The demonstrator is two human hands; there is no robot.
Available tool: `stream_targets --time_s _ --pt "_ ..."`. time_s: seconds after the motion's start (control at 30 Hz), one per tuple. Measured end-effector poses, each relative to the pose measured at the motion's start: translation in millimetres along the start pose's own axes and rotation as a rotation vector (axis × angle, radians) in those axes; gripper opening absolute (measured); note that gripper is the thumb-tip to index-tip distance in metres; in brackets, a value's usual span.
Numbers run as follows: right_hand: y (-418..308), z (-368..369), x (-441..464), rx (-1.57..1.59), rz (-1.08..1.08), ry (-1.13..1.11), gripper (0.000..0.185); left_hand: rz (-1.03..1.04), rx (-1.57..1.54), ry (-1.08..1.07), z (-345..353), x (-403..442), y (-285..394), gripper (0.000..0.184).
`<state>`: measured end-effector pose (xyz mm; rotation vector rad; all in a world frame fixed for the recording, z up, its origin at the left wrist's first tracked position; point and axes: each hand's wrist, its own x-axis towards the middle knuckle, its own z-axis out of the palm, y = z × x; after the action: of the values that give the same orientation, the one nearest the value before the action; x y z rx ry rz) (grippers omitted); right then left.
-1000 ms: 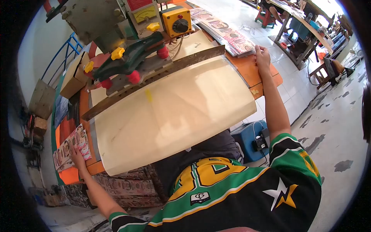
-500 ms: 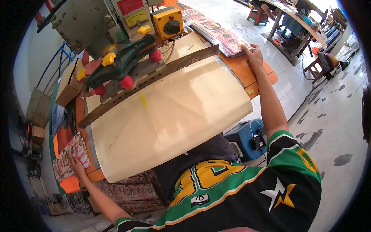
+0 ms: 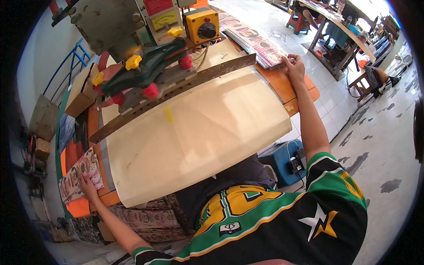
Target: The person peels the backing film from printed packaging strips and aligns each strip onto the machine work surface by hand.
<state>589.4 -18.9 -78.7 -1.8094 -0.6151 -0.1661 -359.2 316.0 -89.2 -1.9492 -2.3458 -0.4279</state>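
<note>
My left hand (image 3: 88, 185) lies with its fingers apart on a stack of printed sheets (image 3: 76, 176) at the left end of the table. At the right end, my right hand (image 3: 293, 67) has its thumb and fingers at the near corner of a longer printed stack (image 3: 255, 39); whether a sheet is between them is too small to tell. Between my arms a large cream sheet (image 3: 198, 137) covers the work surface, its near edge curving down over my lap. A metal bar (image 3: 176, 95) crosses the sheet's far edge.
Behind the bar stands a machine with a green arm (image 3: 145, 73), yellow and red knobs, and a yellow control box (image 3: 202, 25). A cardboard box (image 3: 82, 92) is at the left. A blue container (image 3: 282, 165) stands below right. Farther off, a person sits at another table (image 3: 342, 22).
The whole view has shifted slightly. My right hand's fingers have curled in more at the stack's corner. My left hand stays on the left stack.
</note>
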Motion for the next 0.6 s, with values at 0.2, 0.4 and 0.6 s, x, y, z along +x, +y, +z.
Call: stream_targets --time_s 0.2,0.4,0.6 --pt "-8 -2 -4 0.042 -0.021 0.013 0.063 0.115 -0.050 0.083 21 15 -21 0.060" --pt "-13 -4 -5 0.026 0.060 -0.014 0.069 0.100 -0.047 0.091 9 5 -8 0.059" --pt "-3 -4 -1 -0.037 0.050 0.025 0.064 0.178 -0.027 0.103 22 20 -25 0.057"
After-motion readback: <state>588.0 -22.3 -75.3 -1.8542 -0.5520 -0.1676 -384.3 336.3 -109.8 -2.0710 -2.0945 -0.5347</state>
